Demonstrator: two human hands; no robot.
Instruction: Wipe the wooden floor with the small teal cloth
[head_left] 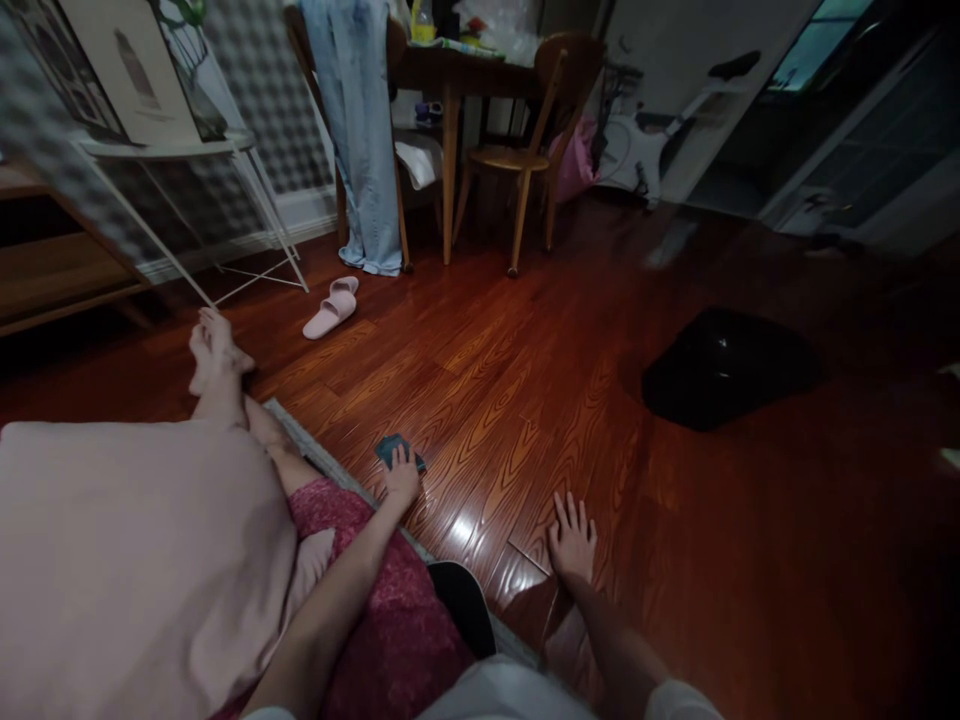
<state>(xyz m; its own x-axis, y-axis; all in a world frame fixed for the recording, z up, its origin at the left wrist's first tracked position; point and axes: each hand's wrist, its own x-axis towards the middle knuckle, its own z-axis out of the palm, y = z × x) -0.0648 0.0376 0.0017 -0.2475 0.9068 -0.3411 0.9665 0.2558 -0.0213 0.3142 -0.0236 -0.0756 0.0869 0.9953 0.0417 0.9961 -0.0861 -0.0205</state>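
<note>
My left hand point(403, 478) reaches down to the wooden floor point(472, 400), its fingers apart and lying over a small dark teal flat thing point(388, 448). Whether that is a folded cloth or a phone I cannot tell; my fingers cover part of it. Farther right, my right hand point(573, 540) rests palm down on the boards with its fingers spread and nothing in it. Legs in a dark red patterned garment point(390, 620) stretch out to the left, partly under a pale pink cushion or cover point(142, 540).
Pink slippers point(331, 308) lie near a white-legged stand point(255, 150). Behind are a wooden chair point(517, 160), a table point(450, 80) and jeans point(360, 130) draped over another chair. A glossy black object point(727, 370) sits on the floor at right. A grey mat edge point(315, 455) runs beside my legs.
</note>
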